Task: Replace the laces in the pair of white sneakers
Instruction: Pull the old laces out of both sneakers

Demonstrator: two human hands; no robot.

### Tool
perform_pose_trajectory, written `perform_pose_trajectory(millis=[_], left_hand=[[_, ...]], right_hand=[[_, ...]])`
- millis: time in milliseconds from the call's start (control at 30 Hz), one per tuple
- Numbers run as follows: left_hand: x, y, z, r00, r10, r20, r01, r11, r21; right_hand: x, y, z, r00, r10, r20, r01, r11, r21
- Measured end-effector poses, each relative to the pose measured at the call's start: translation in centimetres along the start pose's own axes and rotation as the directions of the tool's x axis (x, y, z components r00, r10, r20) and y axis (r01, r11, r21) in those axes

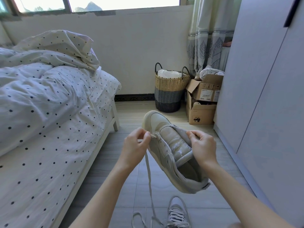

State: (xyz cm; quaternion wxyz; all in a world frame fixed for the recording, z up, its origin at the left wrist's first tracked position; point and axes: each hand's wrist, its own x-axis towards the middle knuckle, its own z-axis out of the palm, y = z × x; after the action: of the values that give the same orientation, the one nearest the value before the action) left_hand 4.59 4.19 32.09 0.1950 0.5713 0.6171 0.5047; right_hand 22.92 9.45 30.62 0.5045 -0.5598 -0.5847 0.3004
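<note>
Head view: nearest, on the floor (102, 178), a second laced sneaker (178, 211) lies beside loose lace. Above it, the held sneaker (171, 145) points its toe away; the left hand (136, 145) pinches a lace (148, 175) at a left-side eyelet, the right hand (203, 148) grips the opposite collar. Farther off, a woven basket (171, 89) holds white cloth; open cardboard boxes (203, 99) beside it hold things I cannot make out.
</note>
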Motion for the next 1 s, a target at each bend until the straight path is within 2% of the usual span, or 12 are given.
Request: perform_pose_trajectory(millis=[167, 267, 433, 567, 867, 933, 1000], left_hand=[[-0.01, 0.48, 0.11, 0.997, -0.072, -0.022, 0.061, 0.948, -0.311], [-0.02, 0.66, 0.12, 0.993, -0.115, -0.023, 0.095, 0.901, -0.424], [-0.2, 0.35, 0.43, 0.987, -0.157, 0.033, 0.156, 0.886, -0.437], [-0.09, 0.49, 0.61, 0.986, -0.158, 0.049, 0.163, 0.88, -0.446], [-0.03, 0.79, 0.52, 0.973, -0.224, 0.06, 0.215, 0.772, -0.598], [-0.02, 0.63, 0.39, 0.964, -0.255, 0.073, 0.248, 0.769, -0.589], [-0.14, 0.24, 0.07, 0.96, -0.264, 0.098, 0.277, 0.819, -0.502]], right_hand=[[0.29, 0.04, 0.13, 0.999, 0.035, -0.017, -0.034, 0.998, 0.053], [0.24, 0.09, 0.16, 1.0, 0.019, -0.017, -0.018, 0.998, 0.056], [0.33, 0.51, 0.09, 1.0, -0.012, -0.025, 0.012, 1.0, 0.003], [0.62, 0.8, -0.07, 0.998, 0.058, -0.032, -0.057, 0.998, 0.037], [0.62, 0.87, 0.42, 0.994, 0.103, -0.026, -0.102, 0.994, 0.051], [0.41, 0.73, 0.42, 0.997, 0.072, -0.017, -0.072, 0.997, 0.009], [-0.02, 0.49, 0.46, 1.0, 0.015, -0.002, -0.015, 0.998, -0.066]])
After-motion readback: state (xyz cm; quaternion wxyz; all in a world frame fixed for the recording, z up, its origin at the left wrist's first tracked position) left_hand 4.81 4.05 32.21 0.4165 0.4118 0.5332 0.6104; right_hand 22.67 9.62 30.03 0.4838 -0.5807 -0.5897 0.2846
